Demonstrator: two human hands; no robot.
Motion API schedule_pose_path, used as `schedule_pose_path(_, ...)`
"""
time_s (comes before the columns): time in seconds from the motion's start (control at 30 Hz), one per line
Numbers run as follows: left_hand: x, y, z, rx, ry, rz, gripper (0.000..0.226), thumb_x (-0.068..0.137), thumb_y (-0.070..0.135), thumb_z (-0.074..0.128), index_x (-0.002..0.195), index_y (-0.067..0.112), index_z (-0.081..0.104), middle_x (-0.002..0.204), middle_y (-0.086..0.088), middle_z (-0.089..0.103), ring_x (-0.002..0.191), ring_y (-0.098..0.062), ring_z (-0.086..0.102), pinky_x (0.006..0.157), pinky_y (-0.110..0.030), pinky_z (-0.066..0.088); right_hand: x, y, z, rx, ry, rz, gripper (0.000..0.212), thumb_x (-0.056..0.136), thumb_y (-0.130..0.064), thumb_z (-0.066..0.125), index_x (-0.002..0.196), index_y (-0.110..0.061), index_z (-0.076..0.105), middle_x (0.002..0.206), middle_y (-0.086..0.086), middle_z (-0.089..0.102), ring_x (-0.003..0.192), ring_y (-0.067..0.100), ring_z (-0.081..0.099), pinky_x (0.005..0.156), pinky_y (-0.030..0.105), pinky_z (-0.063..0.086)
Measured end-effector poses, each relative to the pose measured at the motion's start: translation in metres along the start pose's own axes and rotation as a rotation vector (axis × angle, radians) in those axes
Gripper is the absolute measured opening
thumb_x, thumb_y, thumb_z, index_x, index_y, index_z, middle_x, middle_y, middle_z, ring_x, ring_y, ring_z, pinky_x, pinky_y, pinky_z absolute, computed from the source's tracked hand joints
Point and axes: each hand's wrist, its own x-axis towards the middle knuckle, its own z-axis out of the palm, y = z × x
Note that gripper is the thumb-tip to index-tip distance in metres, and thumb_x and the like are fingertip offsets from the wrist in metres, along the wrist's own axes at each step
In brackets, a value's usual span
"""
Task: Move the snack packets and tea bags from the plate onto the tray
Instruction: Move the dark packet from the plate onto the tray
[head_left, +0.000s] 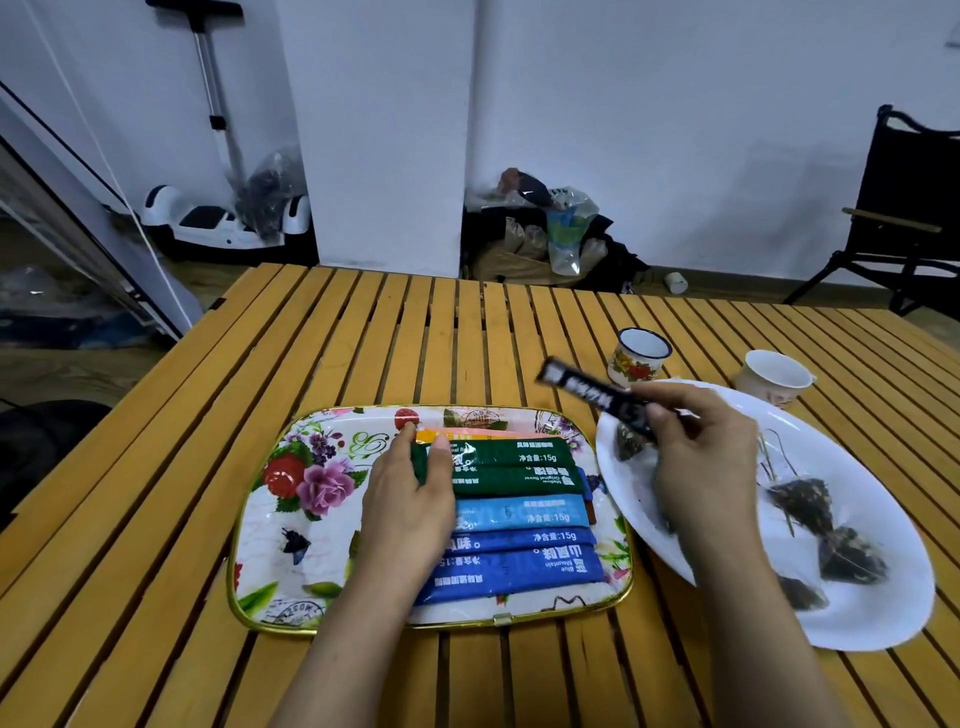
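A floral tray (291, 519) with a gold rim lies on the slatted table and holds several stick packets in a row: orange at the far side, green (519, 467), light blue (524, 512) and dark blue (519, 569). My left hand (410, 499) rests on the left ends of the green packets, fingers spread. My right hand (701, 441) hovers over the white plate (883, 613) and pinches a black packet (592, 392), lifted and tilted. Several pyramid tea bags (802, 499) lie on the plate; one tea bag (628, 441) shows just under the black packet.
Two cups stand behind the plate: a floral enamel mug (639, 358) and a white cup (776, 376). The wooden slatted table (415, 338) stretches beyond the tray. A folding chair (904, 208) stands at the far right, with bags on the floor by the wall.
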Motion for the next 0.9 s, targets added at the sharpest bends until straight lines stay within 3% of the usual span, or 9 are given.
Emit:
schedule_pose_path(0.07,0.0,-0.002,-0.003,0.028,0.013,0.061,0.058,0.095,0.05,0.033,0.148,0.027,0.026,0.149,-0.003,0.038,0.137,-0.02,0.034,0.113,-0.042,0.03,-0.003,-0.001,0.014,0.101,-0.14,0.054,0.028,0.093,0.0,0.051,0.091,-0.02,0.071,0.101,0.006,0.067,0.086,0.014,0.062,0.062,0.015,0.048)
schedule_pose_path(0.17,0.0,-0.003,-0.008,0.133,0.033,0.171,0.058,0.095,0.05,0.03,0.149,0.035,0.015,0.156,0.005,0.023,0.144,-0.015,0.02,0.115,-0.041,0.021,-0.006,-0.003,0.029,0.209,-0.262,0.151,0.025,0.095,-0.005,0.051,0.089,-0.021,0.069,0.097,0.005,0.068,0.086,0.014,0.066,0.052,0.016,0.053)
schedule_pose_path(0.33,0.002,-0.006,-0.009,0.196,-0.056,0.315,0.054,0.092,0.057,0.024,0.143,0.054,0.007,0.157,0.021,0.005,0.145,-0.005,0.005,0.118,-0.047,0.015,-0.008,0.0,0.041,0.313,-0.282,0.275,0.028,0.095,-0.002,0.049,0.083,-0.019,0.068,0.096,0.011,0.068,0.086,0.028,0.067,0.067,0.044,0.06)
schedule_pose_path(0.4,0.004,-0.01,-0.008,0.225,-0.087,0.317,0.053,0.091,0.058,0.023,0.143,0.055,0.009,0.156,0.023,0.005,0.145,-0.004,0.004,0.118,-0.048,0.015,-0.005,0.002,0.043,0.307,-0.284,0.297,0.03,0.096,-0.002,0.047,0.082,-0.019,0.068,0.097,0.01,0.068,0.089,0.031,0.067,0.07,0.048,0.059)
schedule_pose_path(0.57,0.007,-0.01,-0.01,0.227,-0.134,0.298,0.052,0.092,0.056,0.026,0.143,0.05,0.019,0.156,0.023,0.011,0.138,0.004,0.007,0.118,-0.045,0.016,0.004,0.014,0.052,0.106,-0.3,0.152,0.046,0.096,0.003,0.04,0.079,-0.029,0.068,0.1,0.001,0.069,0.097,0.026,0.065,0.081,0.053,0.056)
schedule_pose_path(0.7,0.007,-0.008,-0.011,0.211,-0.151,0.261,0.052,0.093,0.054,0.028,0.144,0.047,0.023,0.156,0.019,0.014,0.143,-0.004,0.013,0.115,-0.037,0.016,0.005,0.019,0.059,-0.245,-0.329,-0.068,0.043,0.092,0.007,0.04,0.102,-0.02,0.071,0.132,0.001,0.054,0.124,0.02,0.049,0.106,0.047,0.038)
schedule_pose_path(0.77,0.007,-0.007,-0.01,0.184,-0.147,0.238,0.052,0.092,0.055,0.027,0.144,0.047,0.024,0.157,0.017,0.015,0.144,-0.005,0.014,0.114,-0.035,0.017,0.003,0.02,0.06,-0.311,-0.397,-0.105,0.036,0.097,-0.003,0.04,0.114,-0.018,0.067,0.135,0.002,0.055,0.125,0.022,0.049,0.107,0.047,0.036)
schedule_pose_path(0.9,0.007,-0.006,-0.005,0.152,-0.136,0.211,0.057,0.089,0.06,0.025,0.144,0.046,0.025,0.157,0.014,0.017,0.143,-0.009,0.018,0.116,-0.042,0.025,-0.003,0.019,0.06,-0.41,-0.508,-0.146,0.032,0.1,-0.026,0.038,0.125,-0.025,0.059,0.119,0.0,0.067,0.109,0.022,0.059,0.098,0.045,0.043)
